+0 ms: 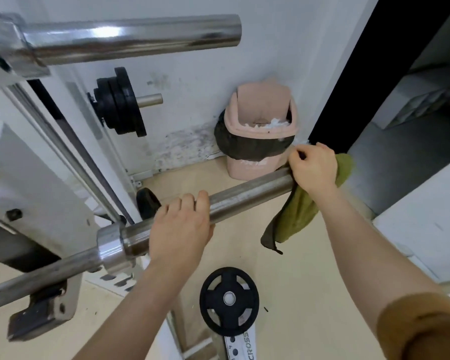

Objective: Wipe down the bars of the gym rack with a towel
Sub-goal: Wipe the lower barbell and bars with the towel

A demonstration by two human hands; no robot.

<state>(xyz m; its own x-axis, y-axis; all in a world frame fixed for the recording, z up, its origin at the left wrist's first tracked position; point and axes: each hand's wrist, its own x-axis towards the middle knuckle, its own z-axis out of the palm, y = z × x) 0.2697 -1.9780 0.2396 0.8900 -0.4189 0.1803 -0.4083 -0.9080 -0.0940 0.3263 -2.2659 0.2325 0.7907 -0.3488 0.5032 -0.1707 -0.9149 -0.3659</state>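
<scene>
A steel barbell sleeve [247,194] runs from lower left up to the right across the middle of the view. My left hand [181,227] grips it near the collar [112,246]. My right hand [313,168] holds a green towel [296,214] wrapped over the sleeve's far end, and the towel's loose part hangs down below the bar. A second chrome bar [133,38] sticks out at the top left of the rack.
A pink bin [260,131] with a dark liner stands against the white wall behind the bar's end. Black weight plates [120,102] hang on a rack peg. Another plate [229,300] sits low in front. White rack uprights [68,141] fill the left.
</scene>
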